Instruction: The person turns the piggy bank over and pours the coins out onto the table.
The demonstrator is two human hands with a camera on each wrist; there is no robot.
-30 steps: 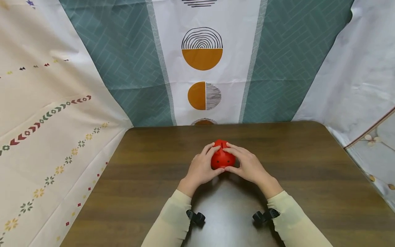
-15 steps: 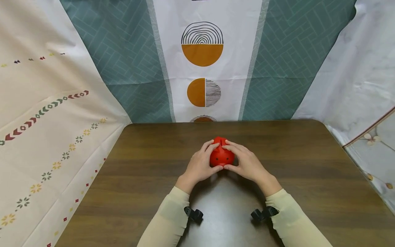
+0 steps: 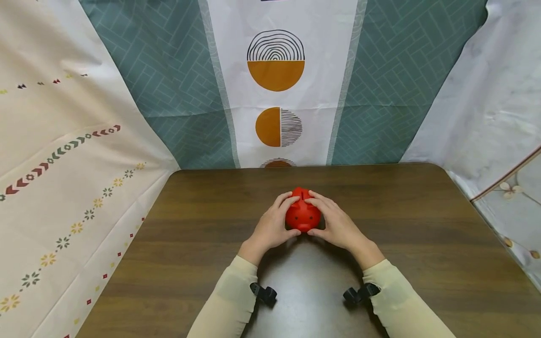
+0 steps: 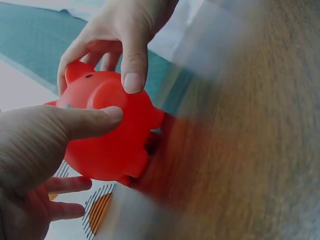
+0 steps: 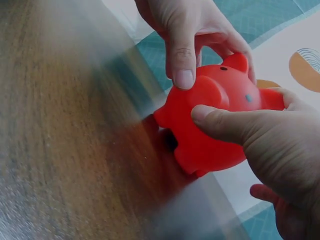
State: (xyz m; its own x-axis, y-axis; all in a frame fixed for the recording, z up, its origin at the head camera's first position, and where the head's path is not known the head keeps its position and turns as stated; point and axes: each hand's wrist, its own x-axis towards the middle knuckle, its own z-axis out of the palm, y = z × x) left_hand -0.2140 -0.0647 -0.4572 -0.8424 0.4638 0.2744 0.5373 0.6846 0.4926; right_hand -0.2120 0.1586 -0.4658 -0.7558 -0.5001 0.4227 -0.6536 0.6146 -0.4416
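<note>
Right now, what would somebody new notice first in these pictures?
Probably the bright red piggy bank, held between the left hand and right hand, toward the far side of the brown table. Next, maybe the half-orange circles on the hanging cloth behind.

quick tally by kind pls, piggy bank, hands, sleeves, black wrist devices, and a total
Piggy bank: 1 (red piggy bank)
Hands: 2 (left hand, right hand)
Sleeves: 2 (left sleeve, right sleeve)
Black wrist devices: 2 (left device, right device)
Total: 7
</note>
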